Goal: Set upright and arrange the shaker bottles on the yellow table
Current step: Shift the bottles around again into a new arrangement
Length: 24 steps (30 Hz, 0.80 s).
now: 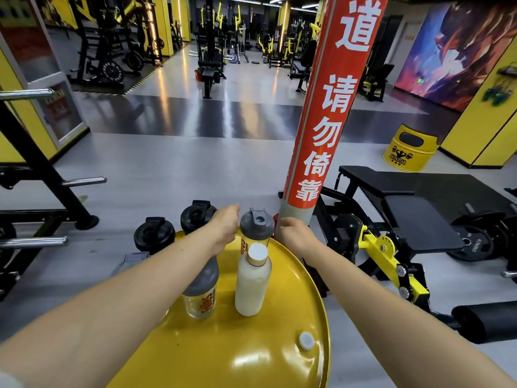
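At the table's (279,317) far edge, both hands flank the grey-lidded bottle (256,229); left hand (225,226) fingers spread, right hand (293,232) fingers curled, grip unclear. A careless nudge could tip it off.

Your yellow table (251,354) carries grey-lidded clear shakers (256,231) with orange lettering, a milky white bottle (251,287), black-lidded shakers (152,233) far left, red pillar (330,107) behind

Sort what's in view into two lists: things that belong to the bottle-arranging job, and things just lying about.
Job:
- far grey-lid shaker
- near grey-lid shaker
- two black-lid shakers
- white bottle
- yellow table
- left hand, right hand

Lying about:
- small white cap
- red pillar
- black bench
- yellow drum
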Each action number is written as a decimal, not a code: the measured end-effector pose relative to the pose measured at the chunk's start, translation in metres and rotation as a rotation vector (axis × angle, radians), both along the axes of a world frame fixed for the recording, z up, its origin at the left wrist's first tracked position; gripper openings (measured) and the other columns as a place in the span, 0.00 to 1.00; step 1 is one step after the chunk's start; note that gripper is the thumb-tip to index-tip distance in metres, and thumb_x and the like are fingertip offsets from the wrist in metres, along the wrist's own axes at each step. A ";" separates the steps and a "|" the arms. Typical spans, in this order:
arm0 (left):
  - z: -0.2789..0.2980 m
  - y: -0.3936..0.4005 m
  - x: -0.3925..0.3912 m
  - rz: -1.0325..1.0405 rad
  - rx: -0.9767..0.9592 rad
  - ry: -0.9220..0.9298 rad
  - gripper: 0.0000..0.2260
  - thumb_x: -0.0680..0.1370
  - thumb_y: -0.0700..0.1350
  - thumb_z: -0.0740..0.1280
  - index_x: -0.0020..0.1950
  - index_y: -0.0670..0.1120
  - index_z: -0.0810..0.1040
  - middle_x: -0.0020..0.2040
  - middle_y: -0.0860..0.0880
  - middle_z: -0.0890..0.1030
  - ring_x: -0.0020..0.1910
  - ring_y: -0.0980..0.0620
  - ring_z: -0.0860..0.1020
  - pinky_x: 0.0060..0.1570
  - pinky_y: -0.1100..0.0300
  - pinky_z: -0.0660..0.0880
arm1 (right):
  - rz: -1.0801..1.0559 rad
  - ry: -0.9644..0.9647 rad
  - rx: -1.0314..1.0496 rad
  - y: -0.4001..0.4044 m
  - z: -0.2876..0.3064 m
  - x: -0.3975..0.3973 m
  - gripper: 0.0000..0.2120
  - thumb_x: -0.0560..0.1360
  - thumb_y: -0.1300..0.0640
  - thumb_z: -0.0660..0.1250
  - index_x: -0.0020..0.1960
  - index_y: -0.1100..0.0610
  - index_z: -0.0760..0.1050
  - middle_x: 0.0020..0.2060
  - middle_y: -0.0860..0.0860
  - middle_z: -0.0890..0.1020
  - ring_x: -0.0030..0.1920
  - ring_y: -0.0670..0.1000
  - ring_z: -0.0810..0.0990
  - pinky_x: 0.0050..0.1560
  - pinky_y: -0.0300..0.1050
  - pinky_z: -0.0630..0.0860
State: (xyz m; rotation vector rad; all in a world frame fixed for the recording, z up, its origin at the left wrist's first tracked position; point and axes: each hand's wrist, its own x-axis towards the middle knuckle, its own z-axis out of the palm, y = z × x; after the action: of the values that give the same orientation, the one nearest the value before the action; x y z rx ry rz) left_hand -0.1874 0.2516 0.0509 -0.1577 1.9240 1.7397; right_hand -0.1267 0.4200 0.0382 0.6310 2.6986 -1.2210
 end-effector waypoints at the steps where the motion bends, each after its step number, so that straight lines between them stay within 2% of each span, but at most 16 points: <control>1: -0.002 0.003 -0.006 0.019 0.020 -0.045 0.22 0.84 0.53 0.54 0.73 0.42 0.68 0.73 0.41 0.68 0.72 0.39 0.68 0.70 0.46 0.64 | -0.030 0.010 -0.065 0.000 -0.004 -0.008 0.21 0.77 0.59 0.60 0.69 0.59 0.74 0.67 0.58 0.78 0.64 0.58 0.77 0.67 0.55 0.74; 2: -0.003 0.006 -0.012 0.025 0.025 -0.071 0.26 0.84 0.55 0.53 0.77 0.41 0.62 0.77 0.41 0.65 0.75 0.39 0.64 0.72 0.45 0.62 | -0.064 0.020 -0.147 0.001 -0.008 -0.015 0.19 0.77 0.58 0.60 0.66 0.60 0.76 0.64 0.60 0.80 0.59 0.57 0.80 0.65 0.56 0.76; 4: -0.008 0.011 -0.021 0.037 0.025 -0.106 0.30 0.83 0.58 0.52 0.79 0.41 0.58 0.79 0.40 0.61 0.77 0.39 0.62 0.74 0.43 0.60 | -0.117 0.030 -0.281 -0.002 -0.012 -0.025 0.16 0.80 0.57 0.59 0.62 0.62 0.78 0.60 0.62 0.81 0.50 0.53 0.79 0.59 0.54 0.77; 7: -0.014 0.014 -0.028 0.015 0.027 -0.170 0.34 0.83 0.62 0.50 0.80 0.39 0.56 0.80 0.40 0.60 0.77 0.38 0.61 0.75 0.43 0.59 | -0.182 0.020 -0.353 -0.009 -0.009 -0.029 0.14 0.84 0.52 0.55 0.53 0.58 0.75 0.50 0.56 0.80 0.48 0.52 0.76 0.49 0.47 0.74; 8: -0.016 0.015 -0.029 -0.003 0.036 -0.192 0.35 0.82 0.63 0.49 0.79 0.38 0.56 0.80 0.39 0.60 0.77 0.38 0.61 0.75 0.43 0.59 | -0.211 -0.003 -0.399 -0.011 -0.008 -0.030 0.14 0.84 0.49 0.54 0.52 0.56 0.73 0.47 0.54 0.78 0.48 0.53 0.77 0.50 0.46 0.74; 11: -0.022 0.016 -0.034 -0.023 0.074 -0.234 0.37 0.82 0.64 0.47 0.78 0.35 0.58 0.78 0.37 0.64 0.77 0.36 0.62 0.76 0.44 0.59 | -0.254 -0.026 -0.474 -0.012 -0.013 -0.033 0.14 0.84 0.47 0.54 0.56 0.55 0.71 0.49 0.53 0.78 0.59 0.58 0.79 0.61 0.52 0.76; 14: -0.024 0.012 -0.038 -0.013 0.059 -0.236 0.38 0.81 0.65 0.47 0.78 0.34 0.59 0.77 0.37 0.64 0.76 0.36 0.62 0.76 0.44 0.59 | -0.286 0.001 -0.507 -0.013 -0.015 -0.035 0.15 0.85 0.47 0.54 0.57 0.57 0.72 0.44 0.52 0.77 0.53 0.58 0.80 0.63 0.53 0.76; 17: -0.026 0.007 -0.042 -0.024 0.044 -0.232 0.39 0.81 0.66 0.47 0.78 0.34 0.58 0.77 0.37 0.64 0.76 0.36 0.62 0.76 0.44 0.59 | -0.285 -0.004 -0.531 -0.017 -0.014 -0.034 0.14 0.85 0.47 0.54 0.52 0.57 0.72 0.41 0.52 0.77 0.51 0.55 0.79 0.63 0.52 0.76; 19: -0.028 0.003 -0.045 -0.029 0.036 -0.227 0.40 0.80 0.67 0.48 0.78 0.34 0.57 0.77 0.37 0.64 0.77 0.36 0.62 0.76 0.43 0.59 | -0.283 -0.007 -0.532 -0.021 -0.012 -0.033 0.15 0.85 0.48 0.54 0.48 0.55 0.71 0.43 0.53 0.78 0.57 0.57 0.80 0.66 0.54 0.74; 21: -0.029 0.001 -0.046 -0.037 0.034 -0.222 0.41 0.79 0.68 0.48 0.78 0.35 0.57 0.78 0.37 0.64 0.77 0.37 0.62 0.76 0.43 0.58 | -0.285 -0.020 -0.529 -0.022 -0.013 -0.034 0.15 0.85 0.47 0.53 0.45 0.54 0.70 0.49 0.55 0.80 0.64 0.60 0.76 0.68 0.55 0.74; 24: -0.028 0.002 -0.044 -0.060 0.029 -0.208 0.41 0.80 0.67 0.48 0.78 0.35 0.58 0.77 0.37 0.65 0.76 0.37 0.63 0.76 0.43 0.59 | -0.277 -0.013 -0.512 -0.021 -0.016 -0.035 0.16 0.85 0.47 0.54 0.43 0.52 0.70 0.54 0.55 0.78 0.65 0.62 0.76 0.68 0.56 0.74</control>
State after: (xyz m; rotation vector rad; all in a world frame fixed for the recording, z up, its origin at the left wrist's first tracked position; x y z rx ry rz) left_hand -0.2309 0.2534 0.0225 -0.2574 1.7358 1.6421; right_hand -0.1618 0.3995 0.0226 0.9364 2.1889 -1.8694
